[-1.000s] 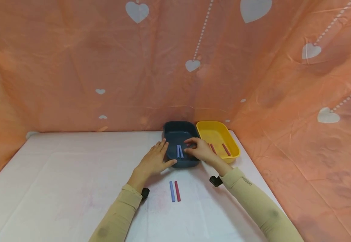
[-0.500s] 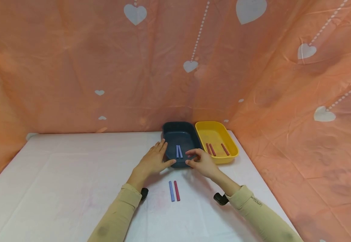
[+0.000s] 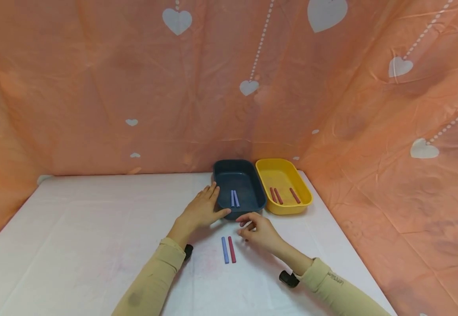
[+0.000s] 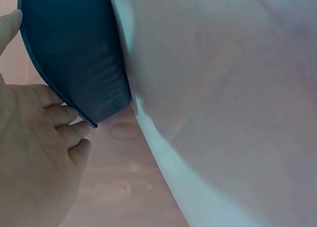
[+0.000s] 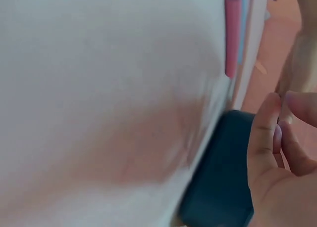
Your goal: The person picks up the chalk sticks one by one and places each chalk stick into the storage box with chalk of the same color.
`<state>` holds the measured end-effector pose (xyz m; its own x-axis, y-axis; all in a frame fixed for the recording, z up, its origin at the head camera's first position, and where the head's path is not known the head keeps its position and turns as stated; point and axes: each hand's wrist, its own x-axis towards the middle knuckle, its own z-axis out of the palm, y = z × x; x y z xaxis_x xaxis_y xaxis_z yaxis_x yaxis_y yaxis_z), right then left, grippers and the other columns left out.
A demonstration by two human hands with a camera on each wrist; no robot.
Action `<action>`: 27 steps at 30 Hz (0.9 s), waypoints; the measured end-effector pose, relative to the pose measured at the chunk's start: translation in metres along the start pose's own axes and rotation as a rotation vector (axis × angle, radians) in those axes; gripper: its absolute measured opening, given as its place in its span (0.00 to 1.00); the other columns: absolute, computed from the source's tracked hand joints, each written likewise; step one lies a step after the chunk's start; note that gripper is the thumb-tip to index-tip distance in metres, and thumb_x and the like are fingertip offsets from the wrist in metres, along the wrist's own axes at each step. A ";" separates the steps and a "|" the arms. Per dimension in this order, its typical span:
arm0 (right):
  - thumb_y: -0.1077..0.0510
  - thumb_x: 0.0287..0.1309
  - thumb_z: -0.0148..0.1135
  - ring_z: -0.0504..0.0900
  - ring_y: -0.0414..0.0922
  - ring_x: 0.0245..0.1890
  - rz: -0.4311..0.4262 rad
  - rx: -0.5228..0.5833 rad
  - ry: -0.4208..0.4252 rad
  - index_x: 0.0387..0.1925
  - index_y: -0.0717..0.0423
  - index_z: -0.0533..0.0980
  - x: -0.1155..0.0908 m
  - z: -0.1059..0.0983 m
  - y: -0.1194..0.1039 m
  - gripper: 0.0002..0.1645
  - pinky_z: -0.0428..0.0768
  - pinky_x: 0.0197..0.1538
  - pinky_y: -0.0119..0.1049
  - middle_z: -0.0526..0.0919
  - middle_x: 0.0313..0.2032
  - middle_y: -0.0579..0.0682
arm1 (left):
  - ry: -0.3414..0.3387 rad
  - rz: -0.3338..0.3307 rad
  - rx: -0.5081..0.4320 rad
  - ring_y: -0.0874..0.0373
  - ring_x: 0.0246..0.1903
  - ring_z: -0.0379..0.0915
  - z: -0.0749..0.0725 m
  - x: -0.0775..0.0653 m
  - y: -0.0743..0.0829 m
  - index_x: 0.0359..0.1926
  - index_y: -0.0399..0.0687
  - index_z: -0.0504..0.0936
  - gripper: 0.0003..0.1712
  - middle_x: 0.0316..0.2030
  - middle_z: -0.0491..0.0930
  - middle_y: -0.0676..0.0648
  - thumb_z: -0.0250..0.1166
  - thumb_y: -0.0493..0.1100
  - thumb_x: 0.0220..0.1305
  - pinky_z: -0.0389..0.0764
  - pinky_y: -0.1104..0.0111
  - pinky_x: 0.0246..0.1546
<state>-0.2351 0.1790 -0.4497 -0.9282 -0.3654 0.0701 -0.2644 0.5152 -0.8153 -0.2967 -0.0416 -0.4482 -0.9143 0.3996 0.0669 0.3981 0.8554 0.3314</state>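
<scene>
Head view, left hand [image 3: 201, 210], straight fingers [image 3: 214, 195] touching navy tray [image 3: 249, 184], right hand [image 3: 259, 232] loosely bent, parted, empty, red chalk stick [image 3: 232, 249] and blue chalk stick [image 3: 225, 250] at its eight o'clock on table [image 3: 106, 237]

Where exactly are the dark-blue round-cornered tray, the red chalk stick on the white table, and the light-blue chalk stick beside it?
Dark-blue round-cornered tray [image 3: 242, 181]: head view, bare floor.
Red chalk stick [image 3: 232, 249]: head view, its middle.
Light-blue chalk stick [image 3: 225, 250]: head view, its middle.
</scene>
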 end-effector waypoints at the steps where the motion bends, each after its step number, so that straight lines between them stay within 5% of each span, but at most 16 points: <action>1: 0.62 0.54 0.66 0.80 0.42 0.28 0.004 0.001 -0.014 0.47 0.61 0.77 -0.001 0.002 0.001 0.17 0.81 0.29 0.30 0.77 0.40 0.54 | -0.001 -0.001 0.003 0.46 0.72 0.40 0.000 0.000 0.000 0.73 0.40 0.48 0.55 0.74 0.42 0.42 0.49 0.74 0.60 0.46 0.56 0.71; 9: 0.62 0.54 0.66 0.78 0.39 0.24 -0.035 -0.076 -0.105 0.46 0.61 0.78 -0.002 0.014 0.006 0.17 0.80 0.27 0.30 0.76 0.37 0.52 | -0.014 -0.005 0.007 0.46 0.72 0.39 -0.002 -0.001 0.001 0.73 0.40 0.48 0.55 0.74 0.42 0.42 0.49 0.74 0.60 0.46 0.55 0.71; 16: 0.62 0.50 0.68 0.74 0.36 0.26 -0.094 -0.195 -0.111 0.45 0.58 0.79 0.001 0.020 0.006 0.17 0.77 0.29 0.28 0.77 0.34 0.48 | 0.000 0.018 0.019 0.44 0.72 0.40 -0.004 0.000 0.001 0.73 0.38 0.49 0.55 0.74 0.42 0.40 0.49 0.73 0.60 0.47 0.55 0.71; 27: 0.60 0.46 0.72 0.73 0.36 0.26 -0.099 -0.235 -0.149 0.42 0.60 0.79 0.001 0.025 0.003 0.19 0.74 0.31 0.27 0.77 0.33 0.50 | 0.007 0.033 0.026 0.44 0.72 0.41 -0.003 -0.001 0.001 0.73 0.38 0.50 0.55 0.74 0.42 0.39 0.49 0.73 0.61 0.48 0.55 0.70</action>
<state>-0.2298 0.1608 -0.4666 -0.8507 -0.5238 0.0436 -0.4216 0.6304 -0.6518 -0.2958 -0.0424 -0.4450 -0.9013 0.4251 0.0841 0.4294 0.8502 0.3045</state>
